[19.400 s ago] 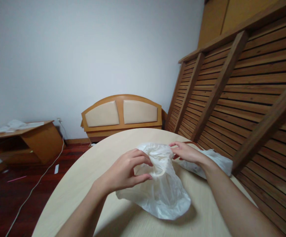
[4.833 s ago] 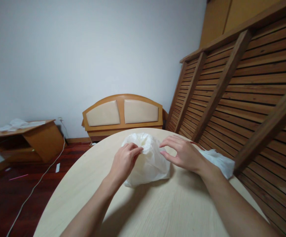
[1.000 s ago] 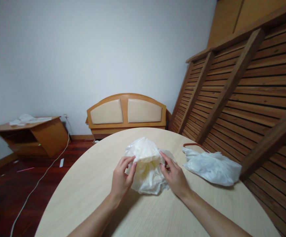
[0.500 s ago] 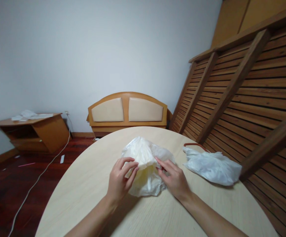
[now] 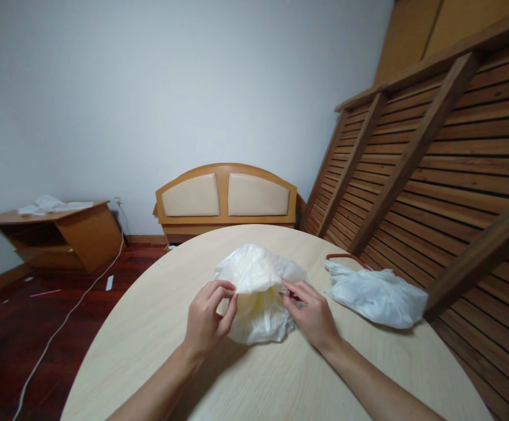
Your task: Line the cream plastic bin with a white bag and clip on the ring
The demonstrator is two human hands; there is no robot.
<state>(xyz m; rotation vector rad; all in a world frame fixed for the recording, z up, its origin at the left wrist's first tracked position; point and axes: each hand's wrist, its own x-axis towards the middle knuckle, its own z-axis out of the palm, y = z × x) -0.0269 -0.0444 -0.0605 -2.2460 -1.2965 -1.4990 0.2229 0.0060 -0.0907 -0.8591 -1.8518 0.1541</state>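
Note:
A thin white plastic bag (image 5: 254, 269) lies on the round pale wooden table (image 5: 158, 327), its mouth facing me and partly spread. Something yellowish shows inside it, too hidden to name. My left hand (image 5: 210, 316) pinches the upper rim at the left between thumb and fingers. At the right of the same rim, my right hand (image 5: 311, 316) pinches the plastic with thumb and index finger. The lower side of the bag's mouth rests on the tabletop between my hands.
A second, filled white plastic bag (image 5: 377, 297) sits at the table's right, a brown-red strap (image 5: 346, 256) behind it. Wooden slatted panels (image 5: 412, 193) lean along the right. A headboard (image 5: 227, 193) stands beyond the table; a low cabinet (image 5: 83, 240) and a cable (image 5: 68, 327) are left.
My hands have moved slightly apart, the left one to the left. The bag's upper rim is now drawn wider and straighter between them.

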